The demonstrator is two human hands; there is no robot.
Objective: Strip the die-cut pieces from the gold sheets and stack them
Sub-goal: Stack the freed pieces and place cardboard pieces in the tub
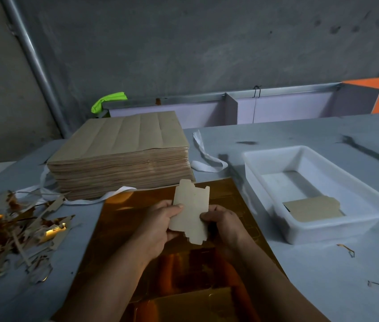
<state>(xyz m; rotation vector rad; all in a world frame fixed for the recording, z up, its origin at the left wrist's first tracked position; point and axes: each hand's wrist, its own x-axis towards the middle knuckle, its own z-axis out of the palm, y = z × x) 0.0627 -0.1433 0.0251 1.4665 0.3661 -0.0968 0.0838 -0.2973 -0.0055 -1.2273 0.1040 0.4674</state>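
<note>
The left hand (160, 221) and the right hand (224, 220) held one die-cut piece (190, 212) between them, above the gold sheet (137, 212) that lay flat on the surface (323, 263) in front of the person. The piece showed its plain brown side to the camera and stood tilted, its notched upper end pointing away toward the tall stack of sheets (123, 145). The left thumb lay on the face of the piece near its left edge, with the other left fingers (172, 233) curled behind it. The right hand's fingers (207, 216) were curled at the right edge and pinched it there. The piece was clear of the sheet, touching only the two hands.

The stack of sheets sat brown side up, just beyond the far edge of the gold sheet. A white strap (207, 159) lay loose on the surface just to the right of the stack, and more white strap ran along the foot of the stack at its front.

To the right stood a white tray (369, 205), apart from the gold sheet. A low pile of finished pieces (311, 210) lay flat in its near end, brown side up.

On the left of the surface lay a heap of scraps (9, 228), brown and gold strips tangled together, near the left edge of the gold sheet. A few thin slivers lay on the surface in front of the tray.
</note>
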